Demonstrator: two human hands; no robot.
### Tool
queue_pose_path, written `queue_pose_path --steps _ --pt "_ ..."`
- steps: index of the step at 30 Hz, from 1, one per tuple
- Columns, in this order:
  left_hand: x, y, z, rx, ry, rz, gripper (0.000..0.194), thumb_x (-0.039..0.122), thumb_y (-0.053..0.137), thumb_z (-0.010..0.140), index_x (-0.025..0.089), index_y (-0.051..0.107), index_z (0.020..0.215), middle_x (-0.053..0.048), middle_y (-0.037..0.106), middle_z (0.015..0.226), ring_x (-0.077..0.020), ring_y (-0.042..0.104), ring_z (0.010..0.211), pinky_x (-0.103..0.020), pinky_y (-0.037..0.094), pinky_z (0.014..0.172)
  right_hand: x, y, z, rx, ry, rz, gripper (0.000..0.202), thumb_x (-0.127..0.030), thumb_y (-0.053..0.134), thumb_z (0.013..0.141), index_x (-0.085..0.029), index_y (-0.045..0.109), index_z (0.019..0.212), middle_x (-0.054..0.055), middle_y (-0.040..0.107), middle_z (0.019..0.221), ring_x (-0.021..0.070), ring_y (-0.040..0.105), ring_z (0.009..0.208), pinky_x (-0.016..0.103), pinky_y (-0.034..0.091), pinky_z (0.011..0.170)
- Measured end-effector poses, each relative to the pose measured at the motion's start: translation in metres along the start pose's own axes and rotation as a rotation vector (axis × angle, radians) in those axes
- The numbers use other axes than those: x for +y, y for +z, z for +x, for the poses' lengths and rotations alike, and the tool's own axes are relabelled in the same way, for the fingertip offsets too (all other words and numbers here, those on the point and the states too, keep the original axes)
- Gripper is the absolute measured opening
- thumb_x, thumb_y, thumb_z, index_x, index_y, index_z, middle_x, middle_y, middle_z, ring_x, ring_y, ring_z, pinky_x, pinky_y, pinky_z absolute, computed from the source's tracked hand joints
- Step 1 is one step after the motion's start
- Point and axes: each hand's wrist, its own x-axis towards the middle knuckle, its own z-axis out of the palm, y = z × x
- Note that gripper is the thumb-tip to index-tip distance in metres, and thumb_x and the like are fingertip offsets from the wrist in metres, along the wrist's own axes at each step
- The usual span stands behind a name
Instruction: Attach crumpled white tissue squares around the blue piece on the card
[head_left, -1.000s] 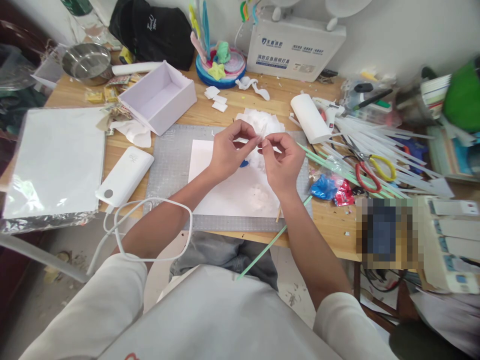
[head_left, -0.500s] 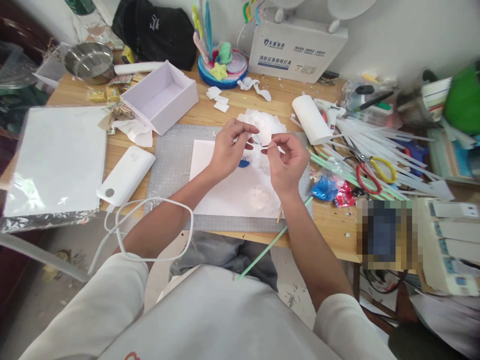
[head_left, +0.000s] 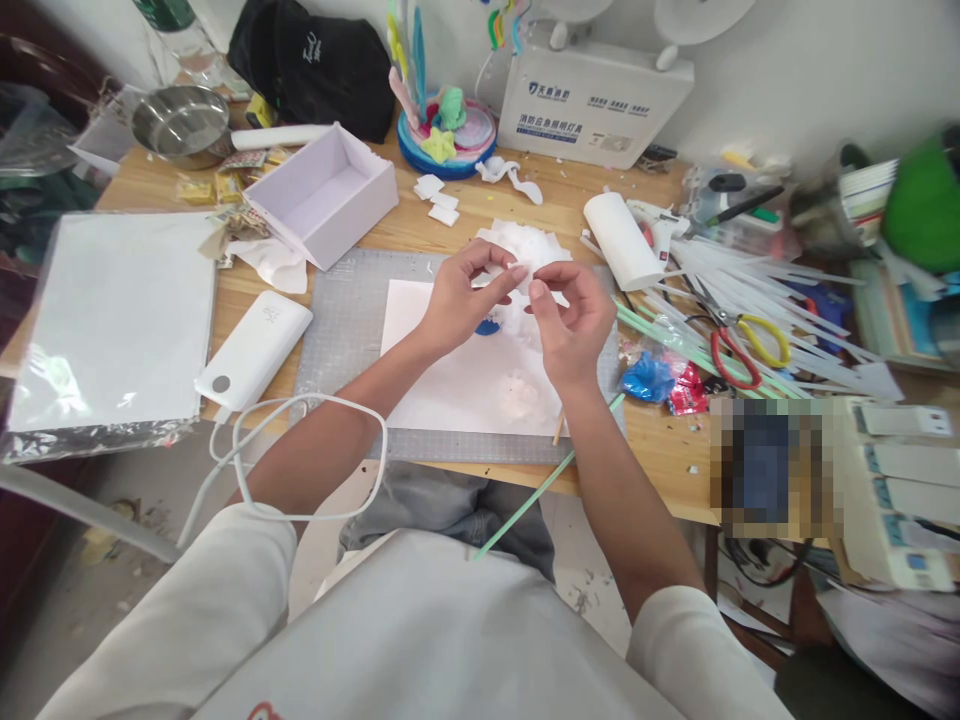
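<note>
Over a white sheet [head_left: 450, 390] on a grey cutting mat [head_left: 345, 330], my left hand [head_left: 466, 298] pinches thumb against fingers, with a tiny white bit at the fingertips. Close by on the right, my right hand [head_left: 574, 318] has thumb and fingers pressed together; what they hold is too small to make out. Behind and below the hands lies a fluffy white pile [head_left: 529, 242]. A small blue piece [head_left: 487, 327] shows between the hands, and a second whitish heap [head_left: 523, 397] rests on the sheet.
An open lilac box [head_left: 322, 195] and a white power bank [head_left: 255, 350] with a looped cable are at left. A white roll [head_left: 622, 240], white sticks, scissors [head_left: 735, 358] and a blue packet [head_left: 646, 378] are at right. A green stick [head_left: 540, 490] crosses the front edge.
My left thumb has extended toward the right hand, and a small white bit now shows at the left fingertips. My right hand has shifted very slightly.
</note>
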Motion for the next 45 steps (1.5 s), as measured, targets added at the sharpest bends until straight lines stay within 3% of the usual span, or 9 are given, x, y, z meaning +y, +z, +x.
queue_pose_path --steps 7,14,23,29,33,39,45 --pt "0.002 0.001 -0.001 -0.008 0.006 -0.001 0.043 0.057 0.08 0.076 0.017 0.064 0.082 -0.003 0.058 0.089 -0.0083 0.06 0.078 -0.016 0.059 0.063 0.012 0.001 0.007 -0.053 0.136 0.185 0.023 -0.044 0.073 0.083 -0.023 0.068 0.09 -0.002 0.068 0.081 0.0101 0.066 0.07 0.022 0.056 0.057" --pt "0.001 -0.001 0.0 -0.011 0.011 0.012 0.044 0.058 0.079 0.076 0.017 0.065 0.082 -0.003 0.059 0.089 -0.0081 0.06 0.077 -0.016 0.059 0.062 0.016 0.002 0.006 -0.001 0.193 0.185 0.026 -0.048 0.074 0.082 -0.023 0.068 0.088 -0.004 0.068 0.076 0.0097 0.067 0.066 0.021 0.056 0.056" --pt "-0.003 -0.002 0.001 -0.036 0.021 0.044 0.044 0.059 0.077 0.079 0.017 0.069 0.084 -0.004 0.063 0.091 -0.0086 0.062 0.079 -0.015 0.058 0.062 0.015 0.001 0.004 0.052 0.085 0.038 0.02 -0.041 0.073 0.084 -0.021 0.073 0.087 -0.002 0.071 0.078 0.0115 0.067 0.07 0.025 0.059 0.062" --pt "-0.004 -0.003 0.0 -0.021 0.045 0.074 0.025 0.04 0.076 0.083 0.017 0.072 0.09 -0.005 0.063 0.094 -0.009 0.062 0.08 -0.015 0.057 0.061 0.008 0.001 0.002 0.11 -0.056 -0.039 0.011 -0.034 0.07 0.088 -0.023 0.073 0.087 -0.001 0.073 0.083 0.0119 0.068 0.074 0.025 0.058 0.061" --pt "-0.003 -0.002 0.0 -0.002 0.046 0.066 0.018 0.033 0.077 0.083 0.017 0.071 0.088 -0.005 0.062 0.095 -0.0091 0.061 0.081 -0.015 0.057 0.061 0.003 0.001 0.0 0.131 -0.208 -0.216 0.012 -0.035 0.066 0.091 -0.025 0.074 0.088 0.001 0.074 0.086 0.0152 0.069 0.079 0.031 0.061 0.068" --pt "-0.004 -0.002 0.0 -0.005 0.057 0.066 0.016 0.032 0.076 0.083 0.017 0.072 0.089 -0.005 0.063 0.095 -0.0094 0.062 0.083 -0.015 0.057 0.061 0.006 -0.001 -0.001 0.164 -0.33 -0.366 0.016 -0.037 0.062 0.093 -0.027 0.074 0.089 0.003 0.075 0.088 0.0192 0.071 0.084 0.038 0.062 0.076" --pt "-0.007 -0.002 0.0 -0.021 0.089 0.089 0.019 0.036 0.073 0.087 0.018 0.073 0.091 -0.005 0.063 0.097 -0.0096 0.063 0.084 -0.015 0.058 0.061 0.009 -0.001 0.0 0.212 -0.423 -0.409 0.013 -0.032 0.063 0.093 -0.027 0.074 0.087 0.002 0.075 0.084 0.0186 0.072 0.08 0.038 0.061 0.075"
